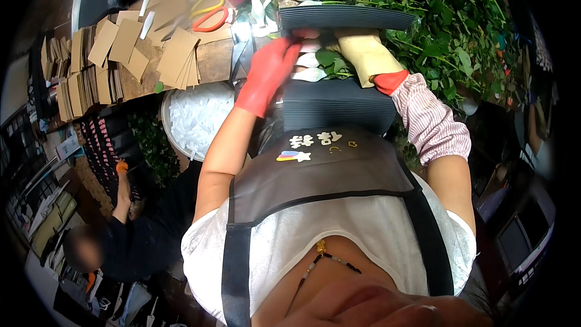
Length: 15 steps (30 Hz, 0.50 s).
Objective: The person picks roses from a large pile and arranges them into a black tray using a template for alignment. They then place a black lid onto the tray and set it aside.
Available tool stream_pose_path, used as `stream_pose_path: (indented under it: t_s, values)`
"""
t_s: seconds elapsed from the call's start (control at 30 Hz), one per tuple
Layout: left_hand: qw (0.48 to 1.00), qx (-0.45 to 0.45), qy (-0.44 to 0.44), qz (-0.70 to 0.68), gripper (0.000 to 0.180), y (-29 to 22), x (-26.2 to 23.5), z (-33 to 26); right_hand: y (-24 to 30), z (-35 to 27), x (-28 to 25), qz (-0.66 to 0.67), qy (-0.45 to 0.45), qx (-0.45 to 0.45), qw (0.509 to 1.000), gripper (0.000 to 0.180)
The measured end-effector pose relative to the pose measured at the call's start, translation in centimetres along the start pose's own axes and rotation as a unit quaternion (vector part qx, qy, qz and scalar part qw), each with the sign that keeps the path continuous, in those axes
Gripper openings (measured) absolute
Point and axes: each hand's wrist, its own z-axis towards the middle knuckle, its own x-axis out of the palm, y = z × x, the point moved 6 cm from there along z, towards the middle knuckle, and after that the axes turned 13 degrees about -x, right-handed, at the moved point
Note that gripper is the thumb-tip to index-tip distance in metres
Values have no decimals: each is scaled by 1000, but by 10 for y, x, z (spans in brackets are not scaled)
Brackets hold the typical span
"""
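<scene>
My left hand [269, 72], in a red glove, stretches forward with its fingertips touching netted flower buds [308, 66] that lie on a stack of dark grey corrugated sheets [336, 109]. My right hand [363, 54], in a tan glove with a red cuff, lies flat on the leafy stems beside the buds. Its fingertips are hidden under a second stack of dark grey sheets [345, 17] just beyond. A mass of green leafy stems [436, 18] spreads behind and to the right.
Brown cardboard pieces [121, 54] are piled on a wooden table at left, with orange scissors [209, 21] and yellow scissors [206, 3]. A round basin of white pieces [193, 118] stands below it. Another person [139, 224] crouches at lower left.
</scene>
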Motion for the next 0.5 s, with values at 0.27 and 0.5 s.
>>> stream_pose_path:
  t_s: [0.27, 0.5]
  values:
    - [988, -90, -90, -84, 33, 52, -59, -11, -12, -16, 1, 175, 117, 44, 977, 64]
    - [987, -99, 63, 112, 34, -9, -7, -19, 7, -5, -1, 24, 173, 57, 983, 72]
